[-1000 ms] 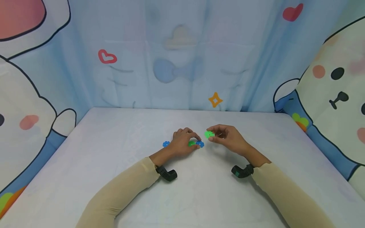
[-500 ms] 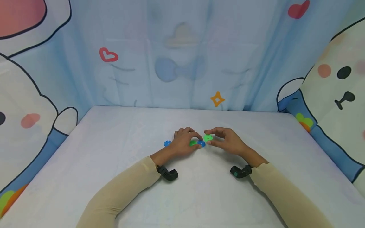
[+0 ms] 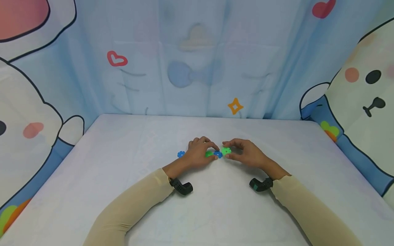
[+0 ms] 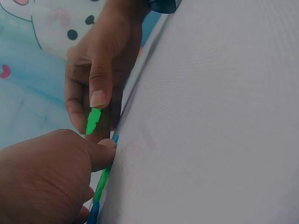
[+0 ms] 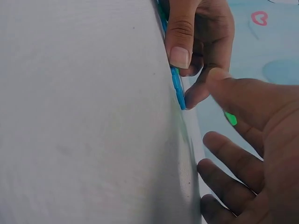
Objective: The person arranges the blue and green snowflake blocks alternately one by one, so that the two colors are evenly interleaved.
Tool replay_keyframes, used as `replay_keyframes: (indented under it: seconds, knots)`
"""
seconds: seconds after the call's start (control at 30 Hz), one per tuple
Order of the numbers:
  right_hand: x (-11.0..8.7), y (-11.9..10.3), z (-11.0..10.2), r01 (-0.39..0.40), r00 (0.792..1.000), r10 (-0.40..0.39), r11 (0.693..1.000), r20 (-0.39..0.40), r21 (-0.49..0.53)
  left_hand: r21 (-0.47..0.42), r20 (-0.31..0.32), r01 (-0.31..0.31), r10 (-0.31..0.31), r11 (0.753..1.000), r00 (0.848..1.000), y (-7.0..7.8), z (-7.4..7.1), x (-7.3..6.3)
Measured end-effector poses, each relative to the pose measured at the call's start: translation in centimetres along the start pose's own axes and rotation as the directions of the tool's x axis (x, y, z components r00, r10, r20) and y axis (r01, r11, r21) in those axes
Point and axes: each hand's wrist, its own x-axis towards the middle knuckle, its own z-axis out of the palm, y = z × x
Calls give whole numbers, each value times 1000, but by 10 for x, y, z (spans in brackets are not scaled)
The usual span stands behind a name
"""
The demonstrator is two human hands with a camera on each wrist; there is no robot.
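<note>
A row of flower-shaped interlocking plastic discs lies flat on the white table. My left hand (image 3: 197, 153) covers its middle and pinches the blue disc (image 3: 218, 154) at the right end between thumb and finger. Beside that one shows a green disc (image 3: 209, 153), partly under the fingers; another blue disc (image 3: 181, 154) peeks out left of the wrist. My right hand (image 3: 247, 152) pinches a bright green disc (image 3: 226, 151) just right of the row's end. In the left wrist view, this green disc (image 4: 93, 122) is tilted and raised off the table.
The white tabletop (image 3: 215, 212) spreads around both hands. Behind it hangs a light blue curtain (image 3: 138, 92) with cartoon prints. Black camera bands, one on the left wrist (image 3: 181, 187) and one on the right (image 3: 261, 185), sit low near the table.
My right hand has brought its green disc down and closer to the blue disc at the row's end. The left hand keeps its hold in place.
</note>
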Motion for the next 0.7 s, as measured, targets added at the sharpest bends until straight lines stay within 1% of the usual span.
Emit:
replay_keyframes:
  seconds: [0.13, 0.4, 0.7]
  knots:
    - [0, 3, 2, -1, 1000, 1, 999, 2, -42, -1, 1, 3, -3, 1000, 1000, 0, 0, 0]
    - [0, 10, 3, -31, 999, 32, 992, 10, -119, 8, 7, 7, -7, 1000, 1000, 0, -1, 0]
    - [-2, 10, 4, -53, 998, 56, 985, 16, -164, 23, 4, 6, -6, 1000, 1000, 0, 0, 0]
